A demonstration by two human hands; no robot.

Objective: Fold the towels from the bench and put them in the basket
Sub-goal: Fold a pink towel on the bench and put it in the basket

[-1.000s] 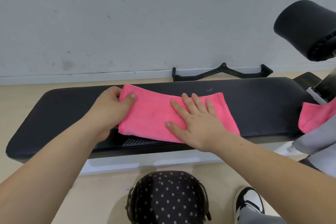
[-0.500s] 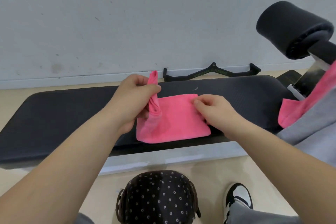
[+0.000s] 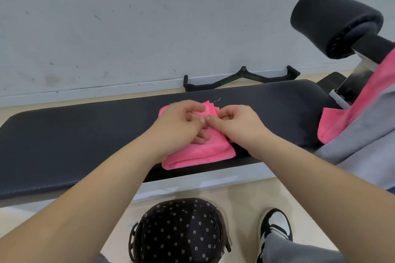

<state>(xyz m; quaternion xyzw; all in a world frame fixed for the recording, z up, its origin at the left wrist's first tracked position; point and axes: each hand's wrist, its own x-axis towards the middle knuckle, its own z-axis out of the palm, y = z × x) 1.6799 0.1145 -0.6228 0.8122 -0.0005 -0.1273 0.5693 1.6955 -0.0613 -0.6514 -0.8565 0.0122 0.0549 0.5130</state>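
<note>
Lying on the black bench point(image 3: 85, 134) near its front edge, the pink towel point(image 3: 198, 156) is folded into a thick, layered rectangle. Your left hand point(image 3: 181, 121) and right hand point(image 3: 235, 124) both pinch its top layers.

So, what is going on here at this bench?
A person is folding a pink towel on the black bench. The left hand and the right hand both pinch it; it is already a small thick pad. A dotted basket stands on the floor below. Another pink cloth and a grey cloth hang at the right.
</note>
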